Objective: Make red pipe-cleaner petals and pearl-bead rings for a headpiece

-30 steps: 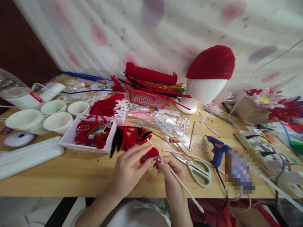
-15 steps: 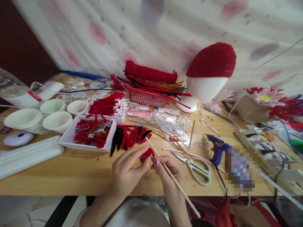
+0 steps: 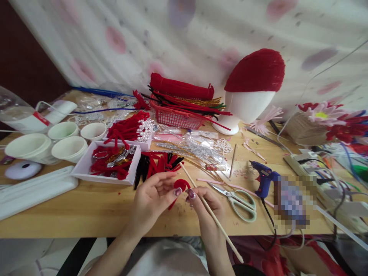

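On a pale wood bench (image 3: 86, 211) w/ a white floral curtain (image 3: 172, 42) hung behind it, craft bits lie everywhere. Red mesh basket (image 3: 175, 117) at back holds red, black & gold pipe cleaners; beside it a white foam head (image 3: 247, 107) wears a red cap. White tray (image 3: 86, 168) holds red & silver pieces; second tray just behind holds red stems w/ pearl beads (image 3: 145, 130). Three white cups (image 3: 69, 147) sit far left, contents can't tell. Near front edge, left hand (image 3: 149, 199) pinches a small red coil (image 3: 180, 184) btwn thumb & fingers; right hand (image 3: 205, 205) is closed around a thin wood stick (image 3: 211, 214), its tip just beside the coil. Mint scissors (image 3: 240, 203) & blue glue gun (image 3: 264, 180) lie to the right, apart from the hands.
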The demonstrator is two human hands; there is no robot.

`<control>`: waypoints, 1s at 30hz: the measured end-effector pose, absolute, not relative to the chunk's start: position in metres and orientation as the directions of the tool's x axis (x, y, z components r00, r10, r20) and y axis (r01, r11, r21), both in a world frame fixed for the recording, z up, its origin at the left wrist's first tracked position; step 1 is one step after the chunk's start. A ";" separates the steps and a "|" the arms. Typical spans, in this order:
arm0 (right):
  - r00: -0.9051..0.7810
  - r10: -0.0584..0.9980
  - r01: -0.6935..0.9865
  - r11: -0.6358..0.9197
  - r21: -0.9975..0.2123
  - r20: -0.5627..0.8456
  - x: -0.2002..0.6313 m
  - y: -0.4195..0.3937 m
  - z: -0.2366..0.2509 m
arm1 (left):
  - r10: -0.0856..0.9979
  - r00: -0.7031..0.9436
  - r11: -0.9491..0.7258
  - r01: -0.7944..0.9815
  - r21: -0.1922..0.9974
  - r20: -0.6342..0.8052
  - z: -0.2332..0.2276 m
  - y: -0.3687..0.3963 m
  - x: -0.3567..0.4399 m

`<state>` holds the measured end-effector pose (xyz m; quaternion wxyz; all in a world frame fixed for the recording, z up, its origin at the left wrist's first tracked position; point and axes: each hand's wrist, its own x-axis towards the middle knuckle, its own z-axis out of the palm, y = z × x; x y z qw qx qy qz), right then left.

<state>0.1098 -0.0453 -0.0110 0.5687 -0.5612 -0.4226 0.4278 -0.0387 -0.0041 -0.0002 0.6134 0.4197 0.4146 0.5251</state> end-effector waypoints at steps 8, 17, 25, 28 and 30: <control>0.251 0.967 0.023 0.044 -0.999 0.049 0.107 -0.046 -0.013 | 0.962 0.095 0.272 -0.350 0.896 -0.255 0.001 -0.004 -0.031; 0.287 0.953 0.072 0.076 -0.994 0.094 0.113 -0.048 -0.011 | 0.915 0.300 0.339 -0.210 0.917 -0.270 0.005 0.001 -0.034; 0.243 0.949 0.206 0.151 -0.967 0.200 0.118 -0.049 -0.004 | 0.849 0.396 0.425 -0.121 0.897 -0.349 0.012 0.008 -0.046; 0.106 0.971 0.301 0.173 -0.938 0.213 0.130 -0.044 0.003 | 0.807 0.438 0.455 -0.036 0.890 -0.395 0.011 0.011 -0.054; -0.014 0.981 0.362 0.187 -0.913 0.195 0.139 -0.039 0.008 | 0.774 0.467 0.476 0.015 0.879 -0.427 0.011 0.014 -0.058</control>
